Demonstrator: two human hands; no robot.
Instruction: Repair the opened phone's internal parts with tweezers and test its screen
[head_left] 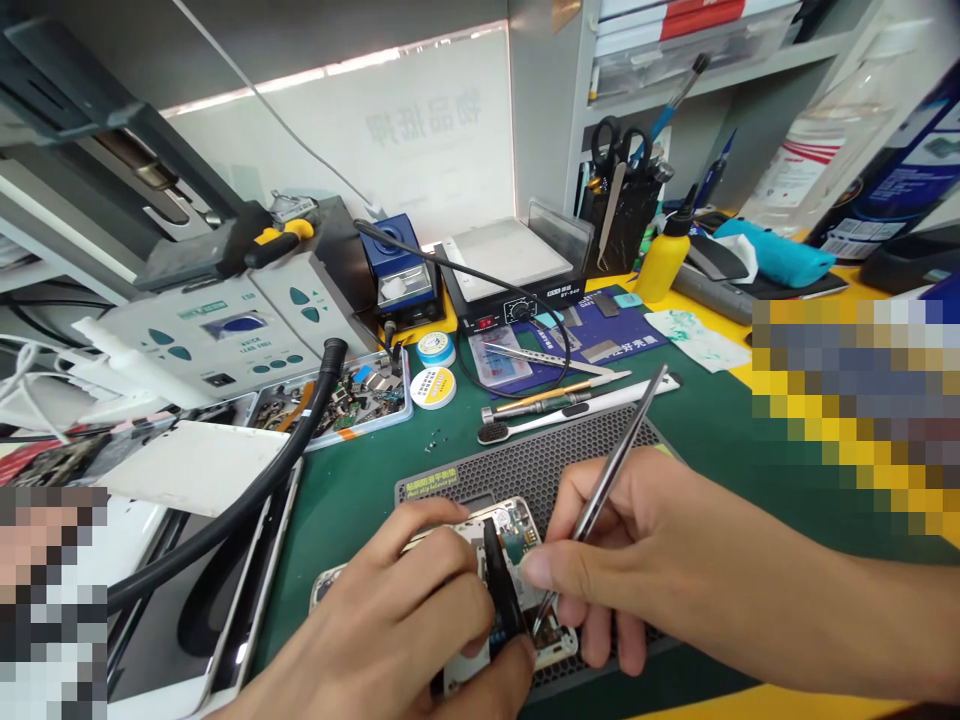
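An opened phone [517, 515] lies tilted on a dark honeycomb mat [517, 460], its circuit board and inner parts bare. Over its left part lies my left hand [405, 600], thumb and fingers closed around a long black strip-like piece [501, 580] that stands out across the phone; its lower end is hidden. My right hand [600, 560] grips metal tweezers [619, 455] like a pen. The tweezers' tips point down at the phone's lower right part, by my left thumb. Whether they pinch anything there is too small to tell.
Several tiny screws [435, 440] lie on the green mat [337, 510]. Beyond are a brush [495, 432], two small tubs [433, 388], a tray of parts [367, 395] and a heating plate [510, 260]. A black hose [300, 440] arches at left over stacked screens [202, 600].
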